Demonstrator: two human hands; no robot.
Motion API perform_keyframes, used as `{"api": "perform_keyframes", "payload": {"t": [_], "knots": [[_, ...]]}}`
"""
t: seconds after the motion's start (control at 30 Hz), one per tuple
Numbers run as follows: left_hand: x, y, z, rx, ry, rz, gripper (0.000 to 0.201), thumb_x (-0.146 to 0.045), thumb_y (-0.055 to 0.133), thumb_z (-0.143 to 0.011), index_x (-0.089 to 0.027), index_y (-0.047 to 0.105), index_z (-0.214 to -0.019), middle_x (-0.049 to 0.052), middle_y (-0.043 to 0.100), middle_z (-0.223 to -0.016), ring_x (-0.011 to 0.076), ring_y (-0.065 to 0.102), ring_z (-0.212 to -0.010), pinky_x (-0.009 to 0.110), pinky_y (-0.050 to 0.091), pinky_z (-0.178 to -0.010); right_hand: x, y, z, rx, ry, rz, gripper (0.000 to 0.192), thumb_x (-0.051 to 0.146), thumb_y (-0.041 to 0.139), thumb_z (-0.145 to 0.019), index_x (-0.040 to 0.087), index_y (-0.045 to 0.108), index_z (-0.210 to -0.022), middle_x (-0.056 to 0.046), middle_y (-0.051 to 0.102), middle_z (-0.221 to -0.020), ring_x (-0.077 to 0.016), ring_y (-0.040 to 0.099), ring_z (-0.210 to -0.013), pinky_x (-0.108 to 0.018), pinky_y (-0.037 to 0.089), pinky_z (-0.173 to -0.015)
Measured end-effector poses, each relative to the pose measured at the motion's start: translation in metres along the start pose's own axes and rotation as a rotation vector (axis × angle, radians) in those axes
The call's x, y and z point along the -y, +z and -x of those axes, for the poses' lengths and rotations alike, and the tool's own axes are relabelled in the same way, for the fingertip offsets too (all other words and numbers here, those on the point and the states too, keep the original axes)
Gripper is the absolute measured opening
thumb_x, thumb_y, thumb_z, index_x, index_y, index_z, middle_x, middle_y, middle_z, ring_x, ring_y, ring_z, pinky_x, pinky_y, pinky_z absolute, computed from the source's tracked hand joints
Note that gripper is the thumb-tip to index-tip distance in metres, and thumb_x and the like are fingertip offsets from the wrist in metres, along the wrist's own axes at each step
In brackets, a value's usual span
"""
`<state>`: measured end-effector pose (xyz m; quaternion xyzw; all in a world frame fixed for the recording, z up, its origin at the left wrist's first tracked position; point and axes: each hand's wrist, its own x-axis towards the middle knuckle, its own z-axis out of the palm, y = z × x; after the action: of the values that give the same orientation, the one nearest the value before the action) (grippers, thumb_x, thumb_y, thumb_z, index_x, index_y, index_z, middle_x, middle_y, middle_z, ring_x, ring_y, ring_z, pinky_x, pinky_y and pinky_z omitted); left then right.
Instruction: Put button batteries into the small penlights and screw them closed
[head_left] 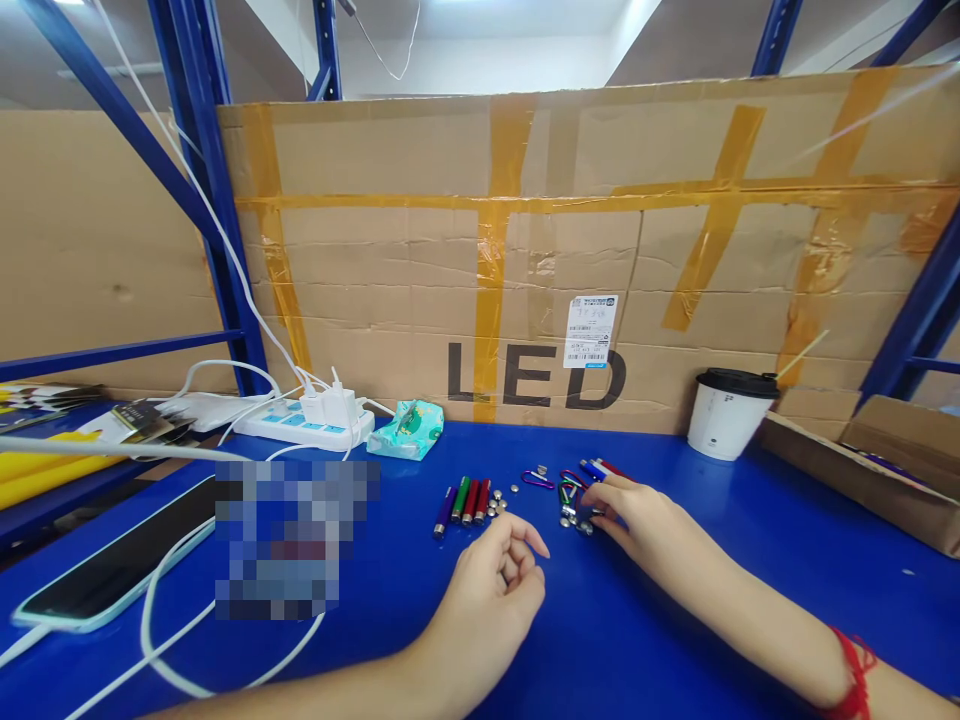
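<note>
One lidded cup (728,412) stands beyond the right hand (637,512).

glossy metallic mini flashlights (463,502) on a smooth blue tabletop (675,620), backed by matt taped cardboard (420,250).

A single head-worn camera looks forward and down over the blue table (675,590), facing the taped cardboard wall (570,250) that stands along the table's far edge. It sits close: both forearms enter from the bottom edge, nearer than the wall.
</note>
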<state>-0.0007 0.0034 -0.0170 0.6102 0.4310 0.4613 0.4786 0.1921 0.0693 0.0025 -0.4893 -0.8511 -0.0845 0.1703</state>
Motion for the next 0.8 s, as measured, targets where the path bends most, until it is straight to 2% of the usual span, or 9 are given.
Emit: {"api": "perform_keyframes", "payload": {"t": [0.23,0.43,0.57,0.8], "knots": [[-0.0026,0.0002,0.0012,-0.004,-0.001,0.011,0.013,-0.006,0.045,-0.071,-0.017,0.047,-0.079,-0.006,0.039,-0.063,0.0089,0.036,-0.057,0.022,0.03,-0.056,0.0046,-0.0023,0.0002,-0.011,-0.018,0.034,0.022,0.007,0.049,-0.079,0.023,0.063,-0.083,-0.002,0.066,-0.084,-0.0162,0.066,-0.074,-0.023,0.049,-0.061],[-0.0019,-0.0004,0.0011,-0.006,0.011,0.01,0.013,-0.008,0.046,-0.07,-0.017,0.048,-0.078,-0.005,0.039,-0.063,0.0095,0.037,-0.057,0.022,0.03,-0.055,0.0065,-0.0054,-0.0022,0.077,0.092,0.1,0.016,0.015,0.054,-0.081,0.024,0.064,-0.09,-0.002,0.069,-0.09,-0.0196,0.067,-0.081,-0.026,0.049,-0.062],[-0.0002,-0.0005,0.0005,-0.007,0.018,0.008,0.013,-0.008,0.047,-0.07,-0.017,0.048,-0.078,-0.005,0.039,-0.063,0.0095,0.037,-0.057,0.022,0.03,-0.055,0.0056,-0.0063,-0.003,0.077,0.111,0.108,0.015,0.018,0.055,-0.081,0.025,0.066,-0.088,-0.002,0.069,-0.089,-0.0214,0.067,-0.083,-0.026,0.047,-0.06],[0.0001,-0.0005,0.0003,-0.002,0.022,0.008,0.013,-0.006,0.046,-0.071,-0.017,0.048,-0.078,-0.004,0.04,-0.065,0.0093,0.038,-0.058,0.022,0.031,-0.056,0.0002,-0.0024,-0.0053,0.07,0.139,0.087,0.011,0.021,0.057,-0.08,0.027,0.065,-0.085,0.002,0.07,-0.081,-0.0175,0.067,-0.073,-0.022,0.042,-0.053]]}}
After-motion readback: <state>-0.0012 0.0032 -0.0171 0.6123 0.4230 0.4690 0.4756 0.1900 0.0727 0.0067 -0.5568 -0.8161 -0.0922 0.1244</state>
